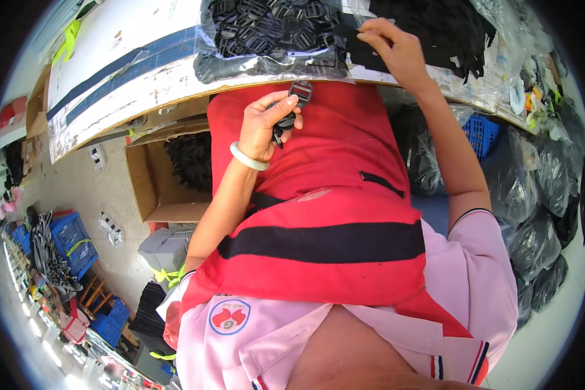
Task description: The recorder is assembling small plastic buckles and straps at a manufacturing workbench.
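My left hand [260,127] is closed around black plastic buckles, one of which, a slotted ladder-lock buckle [301,93], sticks up between thumb and fingers above my red apron [305,143]. The others are partly hidden in my palm. Over the table edge, my right hand [396,52] pinches the end of a short black webbing strap [348,34]. A clear plastic bag [208,65] full of similar black buckles [273,26] lies on the table between my hands. To the right of it spreads a pile of cut black strap pieces [435,29].
The white worktable [136,23] has a worn edge. Under it at left stands an open cardboard box [143,179] holding black pieces. Right of my lap are a blue plastic basket [480,135] and several filled dark bags [533,195]. Blue crates [75,244] stand on the floor far left.
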A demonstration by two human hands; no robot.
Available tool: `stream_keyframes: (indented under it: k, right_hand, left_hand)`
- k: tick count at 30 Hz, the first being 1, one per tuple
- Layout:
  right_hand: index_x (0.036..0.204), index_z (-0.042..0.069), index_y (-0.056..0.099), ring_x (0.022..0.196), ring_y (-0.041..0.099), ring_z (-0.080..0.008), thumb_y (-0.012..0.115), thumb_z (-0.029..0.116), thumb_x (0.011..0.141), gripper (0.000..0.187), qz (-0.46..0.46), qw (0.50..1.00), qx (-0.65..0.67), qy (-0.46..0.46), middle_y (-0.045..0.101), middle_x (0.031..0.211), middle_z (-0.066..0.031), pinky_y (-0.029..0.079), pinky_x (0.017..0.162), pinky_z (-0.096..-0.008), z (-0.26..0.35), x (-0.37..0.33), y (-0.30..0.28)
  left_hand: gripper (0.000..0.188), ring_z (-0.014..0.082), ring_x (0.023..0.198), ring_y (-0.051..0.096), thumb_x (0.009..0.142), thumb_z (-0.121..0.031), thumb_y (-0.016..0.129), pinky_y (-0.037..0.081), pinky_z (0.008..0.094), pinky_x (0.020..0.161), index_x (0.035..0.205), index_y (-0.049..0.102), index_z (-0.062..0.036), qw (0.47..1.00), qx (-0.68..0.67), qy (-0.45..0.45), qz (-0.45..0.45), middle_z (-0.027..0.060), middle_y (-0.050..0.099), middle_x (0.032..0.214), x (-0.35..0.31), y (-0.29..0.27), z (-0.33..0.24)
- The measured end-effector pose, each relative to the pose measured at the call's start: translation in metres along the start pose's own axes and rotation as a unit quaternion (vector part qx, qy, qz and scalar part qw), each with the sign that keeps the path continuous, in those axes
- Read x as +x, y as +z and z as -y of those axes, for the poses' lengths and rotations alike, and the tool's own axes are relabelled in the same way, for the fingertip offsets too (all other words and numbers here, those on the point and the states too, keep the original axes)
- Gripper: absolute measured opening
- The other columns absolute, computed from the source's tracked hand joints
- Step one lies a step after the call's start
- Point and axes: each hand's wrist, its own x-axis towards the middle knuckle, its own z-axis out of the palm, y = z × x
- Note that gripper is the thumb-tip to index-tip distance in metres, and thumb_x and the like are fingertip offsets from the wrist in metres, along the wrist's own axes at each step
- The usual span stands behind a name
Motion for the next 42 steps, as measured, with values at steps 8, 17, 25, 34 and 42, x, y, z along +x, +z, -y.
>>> stream_keyframes:
  k: [8, 17, 25, 34, 42]
  right_hand:
    - [0.087, 0.007, 0.055, 0.096, 0.055, -0.029, 0.062, 0.011, 0.083, 0.01, -0.002, 0.969, -0.19, -0.16, 0.057, 0.089, -0.0082, 0.045, 0.078, -0.0348, -0.046, -0.004, -0.004]
    - [0.115, 0.008, 0.056, 0.072, 0.054, -0.0099, 0.054, 0.002, 0.092, 0.024, -0.089, 0.993, 0.066, 0.039, 0.061, 0.082, -0.0045, 0.043, 0.067, -0.0219, 0.014, 0.02, -0.029]
    - [0.095, 0.004, 0.063, 0.063, 0.051, -0.0025, 0.062, 0.022, 0.092, 0.018, 0.213, 0.852, 0.397, 0.269, 0.063, 0.08, 0.0015, 0.038, 0.054, -0.0184, 0.087, -0.067, 0.053]
    - [0.089, 0.007, 0.056, 0.044, 0.046, -0.0043, 0.058, 0.023, 0.094, 0.017, 0.208, 0.753, 0.513, 0.354, 0.051, 0.062, 0.0019, 0.036, 0.039, -0.0194, 0.104, -0.071, 0.069]
    - [0.095, 0.004, 0.055, 0.048, 0.05, -0.0072, 0.058, 0.023, 0.094, 0.019, 0.146, 0.737, 0.569, 0.335, 0.056, 0.068, -0.0025, 0.043, 0.043, -0.0211, 0.102, -0.069, 0.083]
  left_hand:
    - [0.016, 0.0135, 0.059, 0.062, 0.089, -0.012, 0.065, 0.04, 0.0192, 0.037, 0.096, 0.065, 0.0015, 0.999, -0.005, -0.022, -0.038, 0.0075, 0.064, 0.078, -0.01, -0.015, 0.016]
    - [0.015, 0.0138, 0.063, 0.063, 0.089, -0.012, 0.065, 0.041, 0.0184, 0.038, 0.097, 0.064, 0.0002, 0.999, 0.045, 0.016, -0.026, 0.0071, 0.064, 0.08, -0.007, -0.005, 0.006]
    - [0.016, 0.0113, 0.059, 0.061, 0.085, -0.005, 0.069, 0.039, 0.0187, 0.038, 0.099, 0.068, 0.0036, 0.989, 0.023, 0.123, -0.08, 0.0088, 0.067, 0.077, -0.014, 0.008, -0.001]
    - [0.016, 0.0094, 0.06, 0.06, 0.085, -0.001, 0.068, 0.041, 0.018, 0.04, 0.1, 0.068, 0.0041, 0.975, 0.059, 0.187, -0.103, 0.0078, 0.066, 0.079, -0.014, -0.002, 0.008]
    - [0.015, 0.0085, 0.061, 0.06, 0.082, 0.003, 0.069, 0.041, 0.018, 0.041, 0.097, 0.068, 0.0034, 0.948, 0.118, 0.263, -0.137, 0.0045, 0.062, 0.086, -0.014, -0.001, 0.01]
